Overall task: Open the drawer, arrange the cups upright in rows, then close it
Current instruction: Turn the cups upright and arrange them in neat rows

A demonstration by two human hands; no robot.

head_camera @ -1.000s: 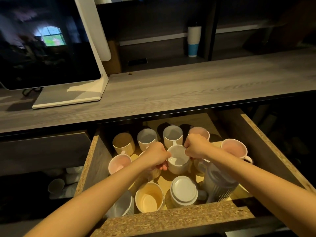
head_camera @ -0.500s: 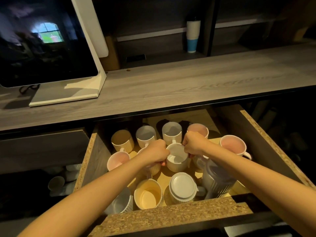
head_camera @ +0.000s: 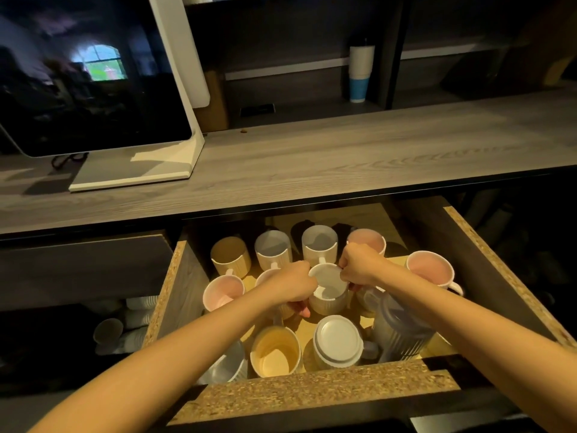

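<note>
The long grey wooden desk [head_camera: 343,157] runs across the top, and a big dark screen [head_camera: 87,82] stands on its left end. Under the desk, the open wooden drawer [head_camera: 312,392] is pulled far out, so the person can reach every cup inside.

Four cups stand upright in a neat row at the back: a tan cup [head_camera: 231,256], a grey cup [head_camera: 273,248], a white cup [head_camera: 319,243] and a pink cup [head_camera: 367,240]. I think a second row is being made in front of them.

Near the front it is still messy. A dark grey ribbed cup [head_camera: 399,332] and a white upside-down cup [head_camera: 337,339] have their bottoms up. A yellow cup [head_camera: 274,351] stands upright beside them.

The white ribbed cup [head_camera: 327,285] sits upright in the middle of the drawer, right between the two hands. The left hand [head_camera: 288,285] is curled up tight with its thumb on the cup's left rim. The right hand [head_camera: 359,265] is curled too and pinches the right rim. Both hands seem to hold this cup, likely so it lines up straight behind the white cup in the back row.
</note>
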